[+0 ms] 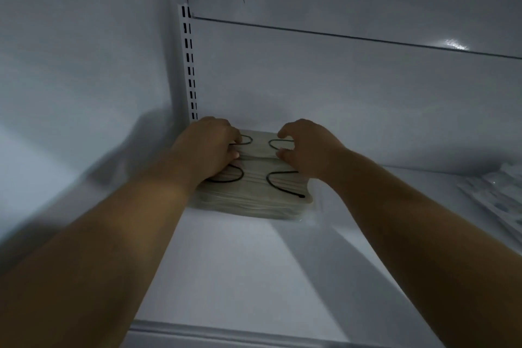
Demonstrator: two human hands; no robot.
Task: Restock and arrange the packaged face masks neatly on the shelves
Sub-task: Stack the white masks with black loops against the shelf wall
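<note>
mask pack stack (251, 192) set in back-left shelf (240, 277) corner | left hand (210, 147) fingers curled, pressed onto stack | right hand (305, 147) fingers curled at its top; grip cannot be told

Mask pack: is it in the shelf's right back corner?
No, the mask pack lies flat in the left back corner of the shelf, beside the slotted upright.

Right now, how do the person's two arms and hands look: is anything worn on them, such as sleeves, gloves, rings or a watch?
Both forearms are bare up to the frame edge: no sleeve shows. The left hand and the right hand are bare too, without gloves. No watch, bracelet or band is visible at either wrist. No ring can be seen, though the fingers are partly hidden and the picture is dim and somewhat blurred.
</note>
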